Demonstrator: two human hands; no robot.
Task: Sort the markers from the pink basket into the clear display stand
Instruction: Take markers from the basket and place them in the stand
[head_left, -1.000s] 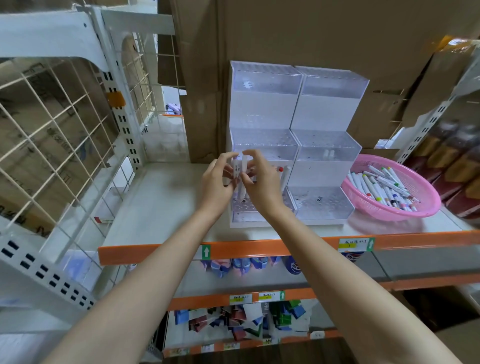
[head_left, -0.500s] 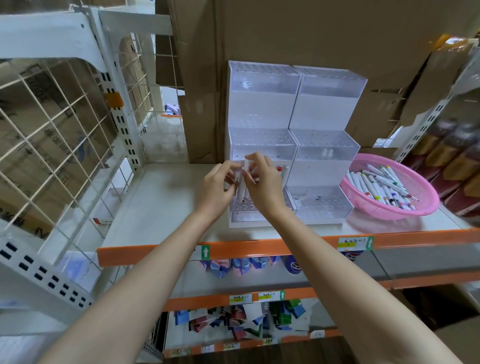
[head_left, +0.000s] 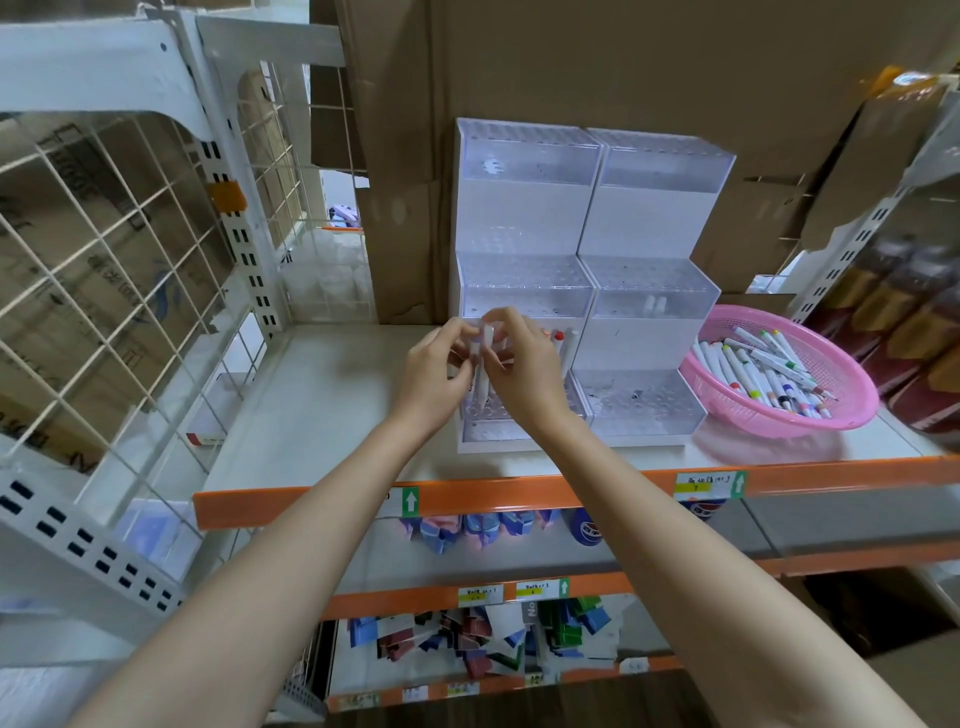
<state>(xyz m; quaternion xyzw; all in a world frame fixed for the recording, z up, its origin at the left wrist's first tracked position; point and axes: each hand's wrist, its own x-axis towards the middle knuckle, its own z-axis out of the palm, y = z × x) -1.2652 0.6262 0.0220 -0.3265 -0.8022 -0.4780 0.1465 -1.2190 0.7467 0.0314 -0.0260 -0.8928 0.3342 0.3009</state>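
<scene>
Shelf (head_left: 332, 415), front edge: little changed over the last second. My left hand (head_left: 434, 379) and right hand (head_left: 524, 369) both pinched one white marker (head_left: 484, 374), now tip-down over the clear display stand (head_left: 524, 208)'s lowest left tier. Not seated yet, I'd judge. Most markers lay in the pink basket (head_left: 852, 410) at the shelf's right end.

A white shelf (head_left: 322, 405) is fronted by an orange edge (head_left: 519, 493), on which a yellow label (head_left: 709, 484) with a green arrow is stuck. A wire grid panel (head_left: 104, 249) is mounted at the left, and an orange tab (head_left: 227, 196) is fixed to its perforated upright. Cardboard boxes (head_left: 571, 67) are stacked behind. Coloured packets (head_left: 478, 642) are heaped on a lower shelf (their print cannot be read). Dark wrapped bottles (head_left: 893, 312) are seen at the right.
</scene>
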